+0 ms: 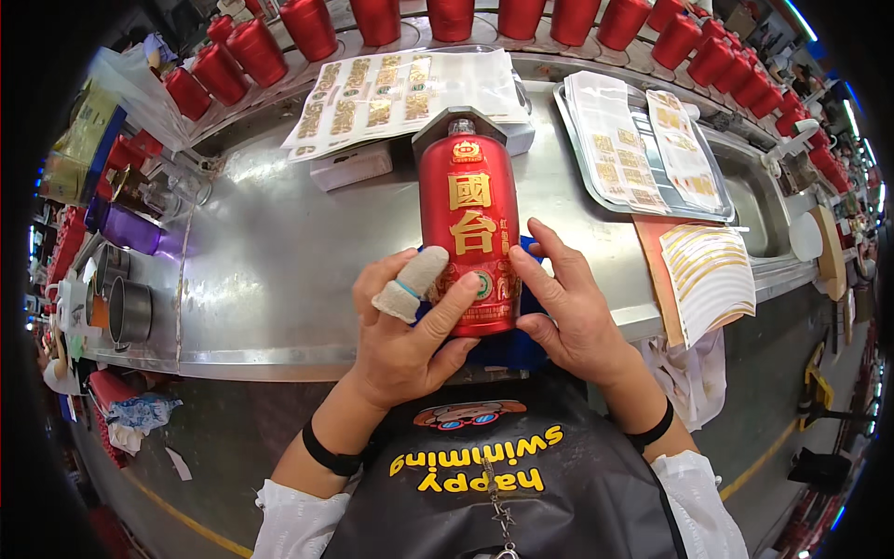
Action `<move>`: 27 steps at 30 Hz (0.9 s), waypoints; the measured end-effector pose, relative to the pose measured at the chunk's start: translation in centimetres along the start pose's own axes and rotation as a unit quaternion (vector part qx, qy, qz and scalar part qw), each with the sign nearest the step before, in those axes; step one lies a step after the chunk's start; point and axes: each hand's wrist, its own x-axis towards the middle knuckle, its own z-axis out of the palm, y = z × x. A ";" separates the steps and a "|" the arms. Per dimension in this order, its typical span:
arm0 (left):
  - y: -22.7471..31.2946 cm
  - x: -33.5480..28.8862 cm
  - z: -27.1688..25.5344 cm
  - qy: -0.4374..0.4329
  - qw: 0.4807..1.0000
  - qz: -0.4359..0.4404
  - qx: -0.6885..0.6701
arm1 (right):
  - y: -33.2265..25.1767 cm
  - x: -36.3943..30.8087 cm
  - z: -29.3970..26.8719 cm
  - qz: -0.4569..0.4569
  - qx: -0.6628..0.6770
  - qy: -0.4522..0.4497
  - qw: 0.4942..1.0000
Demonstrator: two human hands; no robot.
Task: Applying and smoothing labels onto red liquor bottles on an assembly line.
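A glossy red bottle (475, 214) with gold lettering lies on its back before me, its clear neck pointing away from me. A grey angular holder (426, 133) is around its neck end, and something blue (529, 307) shows beneath its lower part. My left hand (405, 321) holds the bottle's lower left side; one finger wears a pale cloth cover (414, 279), and a bare fingertip presses on the front near a small green round mark. My right hand (570, 312) steadies the lower right side with thumb and index finger. The fingers' undersides are hidden.
Sheets of gold decals (372, 98) lie behind the bottle. To the right are a metal tray (605, 200) with more sheets, a striped sheet (712, 279) and a sink (759, 205). Red bottles (377, 19) line the back. Metal pots (130, 312) stand at the left edge.
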 end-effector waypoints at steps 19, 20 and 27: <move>-0.2 -0.4 -0.1 -0.017 0.999 0.014 0.024 | -1.0 0.4 -0.4 -0.037 -0.064 -0.008 0.997; -0.3 -0.5 -0.1 -0.014 0.999 0.013 0.025 | -1.0 0.4 -0.5 -0.040 -0.065 -0.009 0.997; -1.5 -1.8 0.7 -0.031 0.971 -0.154 -0.181 | -1.7 0.8 -0.8 -0.044 -0.094 -0.018 0.994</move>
